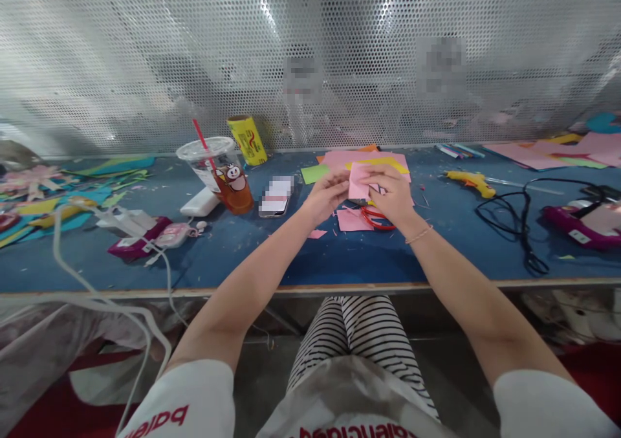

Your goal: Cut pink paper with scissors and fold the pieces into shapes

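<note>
Between my two hands a small piece of pink paper (pixel 359 182) is held upright over the blue table. My left hand (pixel 328 195) pinches its left side, fingers pressed together. On its right side the fingers of my right hand (pixel 392 192) are closed on the same paper. Just below lie scissors with red handles (pixel 377 220) and a flat pink piece (pixel 350 219). Behind my hands is a stack of pink sheets (pixel 334 158), with yellow, orange and green paper around it.
To the left stand a cup of brown drink (pixel 235 189), a yellow can (pixel 248 142), a phone (pixel 276 197) and a power strip (pixel 140 239) with cables. At the right lie a yellow glue gun (pixel 470 182), a black cable (pixel 524 231) and more pink paper (pixel 538 154).
</note>
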Action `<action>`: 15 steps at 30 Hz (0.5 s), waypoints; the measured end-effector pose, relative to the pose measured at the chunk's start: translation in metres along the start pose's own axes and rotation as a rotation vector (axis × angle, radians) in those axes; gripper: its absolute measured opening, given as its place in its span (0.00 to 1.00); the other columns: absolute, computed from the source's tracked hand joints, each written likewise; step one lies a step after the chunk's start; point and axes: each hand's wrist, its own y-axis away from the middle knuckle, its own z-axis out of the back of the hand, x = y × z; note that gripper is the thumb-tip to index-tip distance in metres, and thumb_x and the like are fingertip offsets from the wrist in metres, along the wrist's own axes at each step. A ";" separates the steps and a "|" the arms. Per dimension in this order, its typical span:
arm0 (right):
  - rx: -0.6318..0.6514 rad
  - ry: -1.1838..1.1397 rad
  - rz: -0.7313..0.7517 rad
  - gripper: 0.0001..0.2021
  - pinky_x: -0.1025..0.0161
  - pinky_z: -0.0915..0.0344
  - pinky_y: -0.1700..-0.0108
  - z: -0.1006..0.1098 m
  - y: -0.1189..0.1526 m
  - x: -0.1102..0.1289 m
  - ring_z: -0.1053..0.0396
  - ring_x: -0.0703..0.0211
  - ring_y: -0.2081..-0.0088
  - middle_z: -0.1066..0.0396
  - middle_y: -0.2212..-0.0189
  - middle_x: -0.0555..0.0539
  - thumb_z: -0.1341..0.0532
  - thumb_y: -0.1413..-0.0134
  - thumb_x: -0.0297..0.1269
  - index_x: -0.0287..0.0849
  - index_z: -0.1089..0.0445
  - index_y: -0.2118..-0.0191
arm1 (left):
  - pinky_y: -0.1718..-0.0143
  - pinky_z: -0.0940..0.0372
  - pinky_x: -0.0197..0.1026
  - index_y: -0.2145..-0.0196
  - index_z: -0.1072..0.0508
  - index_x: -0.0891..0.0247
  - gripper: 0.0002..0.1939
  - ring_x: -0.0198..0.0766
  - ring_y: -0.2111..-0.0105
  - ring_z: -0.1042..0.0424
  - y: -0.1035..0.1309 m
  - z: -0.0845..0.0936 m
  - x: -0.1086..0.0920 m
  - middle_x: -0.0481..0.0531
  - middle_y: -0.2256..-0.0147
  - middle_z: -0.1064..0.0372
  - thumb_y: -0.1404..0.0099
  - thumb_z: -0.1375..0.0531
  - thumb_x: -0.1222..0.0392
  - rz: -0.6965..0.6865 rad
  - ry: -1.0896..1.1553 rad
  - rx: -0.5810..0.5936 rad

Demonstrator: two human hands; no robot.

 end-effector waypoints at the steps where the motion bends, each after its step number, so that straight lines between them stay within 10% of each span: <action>1: 0.013 -0.002 0.000 0.09 0.52 0.37 0.47 0.000 0.000 0.001 0.33 0.55 0.51 0.28 0.58 0.46 0.42 0.51 0.28 0.47 0.26 0.67 | 0.56 0.36 0.39 0.63 0.29 0.62 0.15 0.32 0.64 0.30 0.001 0.000 0.000 0.50 0.63 0.29 0.51 0.35 0.64 0.014 0.003 -0.005; 15: 0.006 -0.039 -0.043 0.07 0.52 0.36 0.49 -0.001 -0.001 0.004 0.33 0.55 0.55 0.33 0.60 0.47 0.38 0.56 0.29 0.46 0.25 0.70 | 0.57 0.33 0.43 0.59 0.29 0.59 0.19 0.34 0.63 0.28 0.004 -0.001 -0.003 0.50 0.60 0.29 0.51 0.34 0.65 0.036 0.047 0.075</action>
